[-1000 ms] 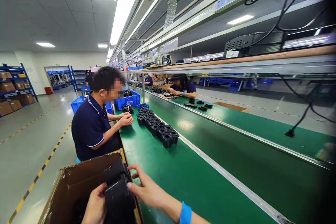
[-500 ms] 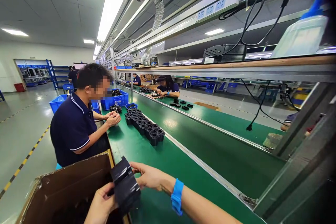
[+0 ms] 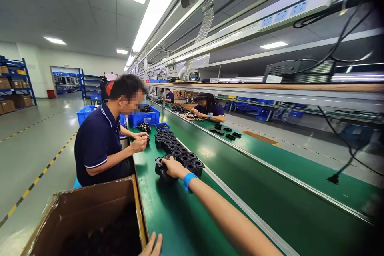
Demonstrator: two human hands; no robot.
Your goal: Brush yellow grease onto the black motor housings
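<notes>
Currently, with clock positions taken about my right hand [image 3: 173,167], I record that hand bent round a black cylindrical housing [image 3: 160,163], its thumb and fingers closed at the upper rim. Another housing of the same kind shows just beyond the fingers; part of the hold is hidden from me, so I cannot tell how many units are gripped, nor whether their bases touch the table [image 3: 151,204].

I find a block of matching housings [image 3: 177,148] standing upright on the green surface, its rows running from just beside the hand at 3 o'clock to near 12.

Of my left hand [image 3: 153,245], between 6 and 7 o'clock, only straight, slightly parted fingers enter the view by the table's edge. I cannot tell how far that hand opens or whether it holds anything.

At 8 o'clock I note an open cardboard box [image 3: 96,192], dark parts [image 3: 105,232] lying indistinctly inside. A blue band [image 3: 188,183] circles my right wrist.

A seated co-worker [image 3: 97,144] works at 9 to 10 o'clock; a blue bin [image 3: 145,120] sits near 11, and loose black pieces [image 3: 225,131] lie at 2.
</notes>
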